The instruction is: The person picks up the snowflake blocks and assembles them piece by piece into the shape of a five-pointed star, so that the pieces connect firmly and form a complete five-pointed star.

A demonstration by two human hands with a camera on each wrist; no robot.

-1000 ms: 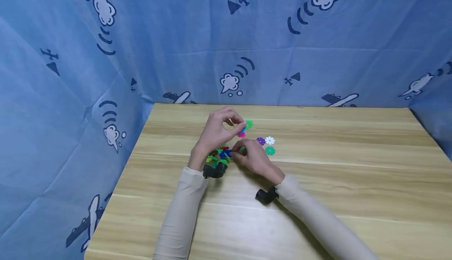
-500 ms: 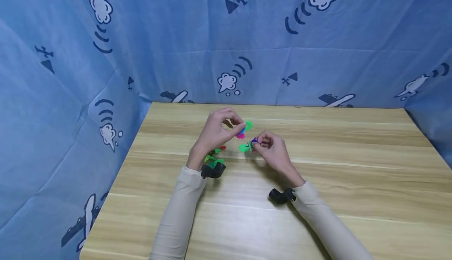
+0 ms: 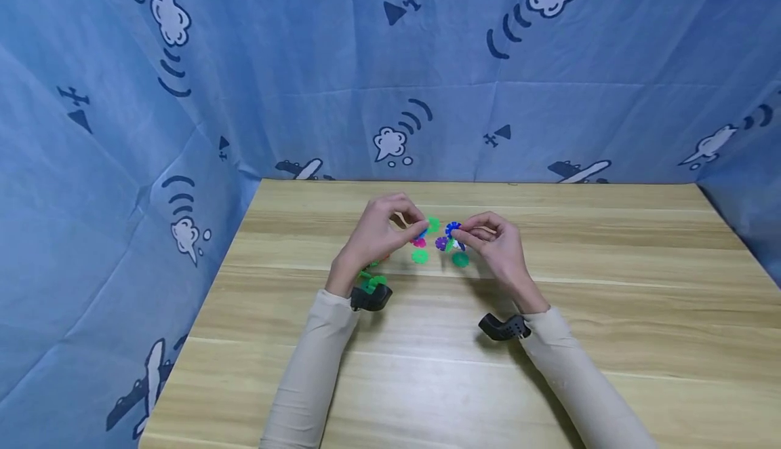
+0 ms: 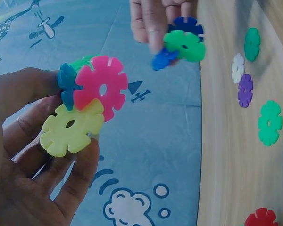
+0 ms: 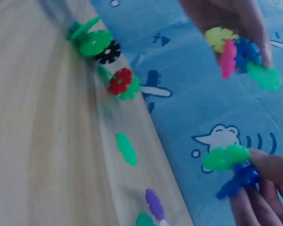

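Note:
My left hand (image 3: 379, 232) pinches a cluster of joined, notched plastic snowflake discs above the table. In the left wrist view it has a pink disc (image 4: 114, 84), a yellow disc (image 4: 85, 125), a blue disc (image 4: 67, 87) and a green one partly hidden behind. To its right, my right hand (image 3: 503, 252) pinches a second joined cluster between thumb and fingers. That one shows a green disc (image 4: 194, 51) between a dark blue disc (image 4: 191, 24) and a brighter blue disc (image 4: 164, 60). The two clusters are apart, with a gap between the hands.
Loose discs lie on the wooden table (image 3: 610, 266): a purple one (image 4: 245, 92), a white one (image 4: 237, 68) and two green ones (image 4: 273, 123). Near my left wrist are more pieces, including a red disc (image 5: 120, 81) and a black disc (image 5: 108, 52). A blue patterned curtain (image 3: 317, 62) hangs behind.
My right hand has moved right and away from the pieces by my left wrist, carrying the blue-and-green cluster past the purple disc. My left hand has stayed nearly in place, still holding its cluster.

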